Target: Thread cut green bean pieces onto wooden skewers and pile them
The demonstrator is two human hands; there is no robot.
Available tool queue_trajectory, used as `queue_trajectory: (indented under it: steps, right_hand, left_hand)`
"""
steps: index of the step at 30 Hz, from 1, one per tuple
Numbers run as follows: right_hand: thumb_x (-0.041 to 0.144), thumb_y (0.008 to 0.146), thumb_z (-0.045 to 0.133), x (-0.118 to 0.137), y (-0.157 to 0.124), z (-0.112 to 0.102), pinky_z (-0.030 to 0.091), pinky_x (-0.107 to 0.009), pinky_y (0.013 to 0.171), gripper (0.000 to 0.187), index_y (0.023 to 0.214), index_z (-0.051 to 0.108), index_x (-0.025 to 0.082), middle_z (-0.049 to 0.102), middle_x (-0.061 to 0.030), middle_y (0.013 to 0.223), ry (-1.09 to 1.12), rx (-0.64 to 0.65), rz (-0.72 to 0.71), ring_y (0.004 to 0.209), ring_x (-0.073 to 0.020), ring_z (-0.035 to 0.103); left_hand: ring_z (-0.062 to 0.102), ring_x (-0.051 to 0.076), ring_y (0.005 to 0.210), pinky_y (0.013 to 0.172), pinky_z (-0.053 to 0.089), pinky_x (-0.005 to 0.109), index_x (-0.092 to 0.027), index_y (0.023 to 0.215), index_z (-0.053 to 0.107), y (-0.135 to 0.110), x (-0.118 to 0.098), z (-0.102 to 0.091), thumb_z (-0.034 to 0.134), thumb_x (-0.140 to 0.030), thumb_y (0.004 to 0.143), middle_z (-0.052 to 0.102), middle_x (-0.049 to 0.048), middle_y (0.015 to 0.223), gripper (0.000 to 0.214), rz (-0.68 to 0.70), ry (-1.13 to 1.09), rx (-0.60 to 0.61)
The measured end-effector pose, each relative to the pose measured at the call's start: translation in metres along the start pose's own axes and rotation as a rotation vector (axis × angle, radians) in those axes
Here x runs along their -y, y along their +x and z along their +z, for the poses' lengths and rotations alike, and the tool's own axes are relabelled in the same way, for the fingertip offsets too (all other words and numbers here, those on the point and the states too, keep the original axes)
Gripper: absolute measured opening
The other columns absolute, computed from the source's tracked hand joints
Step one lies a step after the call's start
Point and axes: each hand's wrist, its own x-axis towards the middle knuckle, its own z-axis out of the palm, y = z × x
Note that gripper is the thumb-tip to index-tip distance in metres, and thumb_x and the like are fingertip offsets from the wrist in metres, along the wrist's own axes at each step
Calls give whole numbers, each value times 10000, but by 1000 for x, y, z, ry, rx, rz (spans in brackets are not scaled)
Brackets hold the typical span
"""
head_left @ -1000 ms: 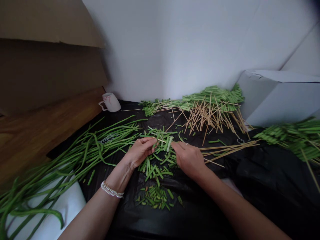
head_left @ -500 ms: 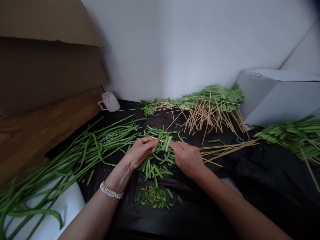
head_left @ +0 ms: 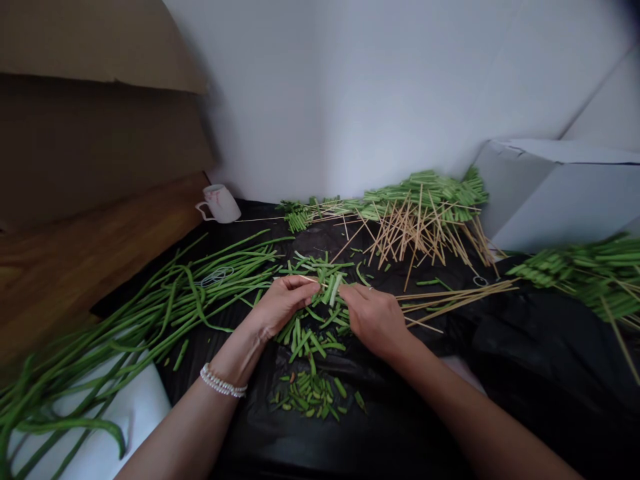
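My left hand [head_left: 280,303] pinches the tip of a thin bamboo skewer [head_left: 317,281] that carries a few short green bean pieces [head_left: 333,288]. My right hand [head_left: 374,317] is closed on the other side of the same skewer, fingers against the threaded bean pieces. Both hands hover over a loose pile of cut bean pieces [head_left: 310,333] on black plastic sheeting [head_left: 500,347]. A pearl bracelet [head_left: 220,381] circles my left wrist.
Long uncut green beans [head_left: 165,307] spread to the left. Bare skewers [head_left: 450,298] lie to the right. Finished bean skewers [head_left: 415,207] are heaped at the back and far right [head_left: 590,270]. Bean trimmings [head_left: 310,393] sit near me. A white mug [head_left: 220,203] and a white box [head_left: 560,190] stand by the wall.
Almost nothing has moved: my right hand has edged slightly left along the skewer toward my left hand, nudging the bean pieces.
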Motion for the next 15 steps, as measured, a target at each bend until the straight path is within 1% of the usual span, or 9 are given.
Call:
queue_trajectory:
  steps: [6, 10, 12, 15]
  right_hand:
    - [108, 882, 425, 1, 0, -1, 338, -267, 605, 266, 1007, 653, 165, 650, -8, 780, -5, -9, -24, 674, -134, 563]
    - [103, 881, 425, -4, 1, -2, 321, -266, 591, 277, 1019, 656, 172, 642, -2, 762, -59, -46, -18, 653, -127, 548]
    - [110, 883, 426, -7, 1, -2, 313, -268, 581, 275, 1015, 658, 174, 634, -1, 748, -94, -66, -8, 642, -128, 540]
    - [131, 885, 438, -10, 2, -2, 306, -271, 572, 258, 1010, 660, 174, 632, -4, 749, -130, -79, 2, 636, -132, 535]
  left_hand:
    - [548, 93, 629, 633, 439, 219, -139, 754, 745, -1, 4, 4, 834, -294, 600, 665, 29, 718, 236, 37, 67, 40]
    - [583, 112, 677, 681, 451, 236, -153, 794, 749, 0, -1, -1, 814, -331, 620, 700, 41, 775, 257, 79, 124, 26]
    - [602, 132, 705, 716, 452, 256, -155, 821, 746, 1, -6, -7, 781, -370, 655, 713, 47, 791, 273, 133, 236, -30]
    - [616, 164, 733, 734, 442, 283, -154, 831, 739, 2, -15, -20, 712, -395, 719, 724, 54, 811, 268, 251, 568, -160]
